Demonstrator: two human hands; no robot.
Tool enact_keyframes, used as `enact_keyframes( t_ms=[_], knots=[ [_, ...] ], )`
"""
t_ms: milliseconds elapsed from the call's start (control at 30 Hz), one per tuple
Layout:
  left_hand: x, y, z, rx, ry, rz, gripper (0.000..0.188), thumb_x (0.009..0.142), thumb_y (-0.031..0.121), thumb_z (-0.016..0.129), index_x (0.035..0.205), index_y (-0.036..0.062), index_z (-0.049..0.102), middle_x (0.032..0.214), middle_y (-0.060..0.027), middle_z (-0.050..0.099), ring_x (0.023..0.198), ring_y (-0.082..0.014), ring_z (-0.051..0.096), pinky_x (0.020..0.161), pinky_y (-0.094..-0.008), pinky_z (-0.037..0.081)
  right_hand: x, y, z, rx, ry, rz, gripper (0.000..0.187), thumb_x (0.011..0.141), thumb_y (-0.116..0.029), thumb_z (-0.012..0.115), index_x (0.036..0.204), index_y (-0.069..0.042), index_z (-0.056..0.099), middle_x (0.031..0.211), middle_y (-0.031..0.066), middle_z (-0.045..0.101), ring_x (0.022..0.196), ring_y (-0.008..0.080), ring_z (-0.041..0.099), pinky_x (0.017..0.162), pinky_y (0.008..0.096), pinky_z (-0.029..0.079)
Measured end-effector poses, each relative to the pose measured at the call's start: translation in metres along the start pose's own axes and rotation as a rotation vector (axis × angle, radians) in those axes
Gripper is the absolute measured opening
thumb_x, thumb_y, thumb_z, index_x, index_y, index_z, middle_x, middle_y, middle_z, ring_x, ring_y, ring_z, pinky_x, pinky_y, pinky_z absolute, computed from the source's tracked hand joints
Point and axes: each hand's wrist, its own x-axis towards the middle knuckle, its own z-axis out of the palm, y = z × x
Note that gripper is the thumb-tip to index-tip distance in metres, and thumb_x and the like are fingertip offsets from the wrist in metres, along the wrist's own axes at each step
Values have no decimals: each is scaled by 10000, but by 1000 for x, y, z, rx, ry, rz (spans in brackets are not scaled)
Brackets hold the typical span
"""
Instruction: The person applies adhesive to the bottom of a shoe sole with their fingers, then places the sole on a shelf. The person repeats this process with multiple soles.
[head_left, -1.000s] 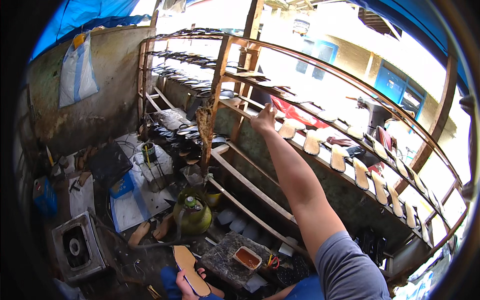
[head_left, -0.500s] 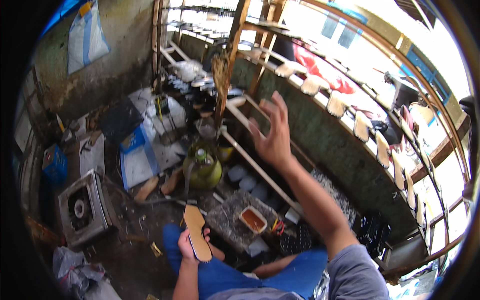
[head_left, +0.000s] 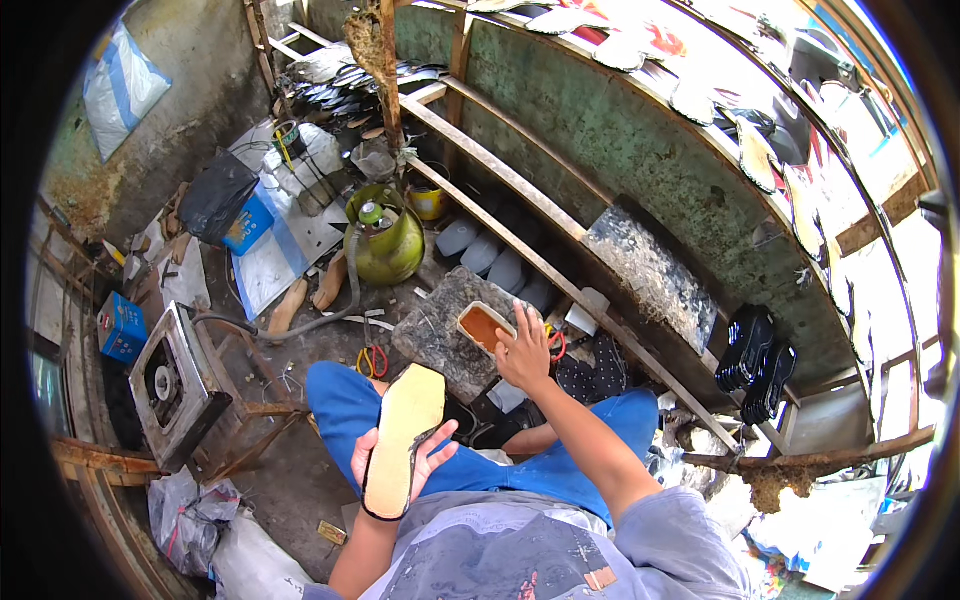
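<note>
My left hand grips a pale sole-shaped insole with a dark rim, held tilted above my lap. The thumb lies on one edge and the fingers on the other; the palm is hidden behind it. My right hand is beside a small white-rimmed tub of orange-brown stuff, which looks like glue. Its fingers are stretched out and apart at the tub's right side, with nothing visible in them. Under the tub lies a worn, stained slab.
Yellow and red handles lie left of the slab. A green gas cylinder stands beyond, its hose running to a stove at left. Wooden rails cross ahead. Insoles line the right rack; black soles hang below.
My right hand has come down from above the rails to the tub. The insole in my left hand now stands nearer and more upright. The view has tipped downward.
</note>
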Motion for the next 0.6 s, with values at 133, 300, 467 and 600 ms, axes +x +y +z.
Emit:
enact_keyframes(
  t_ms=[133,300,467,600],
  knots=[
    [2,-13,14,3,-19,80,718,964,376,605,1557,16,419,1589,-209,451,1497,-442,358,1258,-581,226,16,3,15,7,-278,-37,311,960,-279,548,1118,-149,782,1666,132,306,1521,354,305,1259,522,190],
    [-6,-7,16,-52,-31,168,751,926,378,627,1555,17,428,1599,-188,449,1508,-403,358,1285,-546,169,24,1,1,87,226,64,312,936,-287,577,877,-51,772,1482,128,529,1394,318,457,1203,488,271],
    [1,-4,17,-47,8,150,712,944,336,622,1544,1,436,1574,-171,488,1488,-371,406,1292,-524,171,17,-2,-17,98,31,-8,283,906,-296,627,939,-39,742,1430,113,546,1396,297,447,1202,487,271],
    [7,-9,22,-19,-22,119,669,960,342,609,1512,-12,475,1542,-168,527,1470,-365,431,1296,-519,167,8,-2,-20,55,-22,-43,273,891,-299,645,973,-48,716,1395,109,551,1395,287,439,1207,474,256]
  ],
)
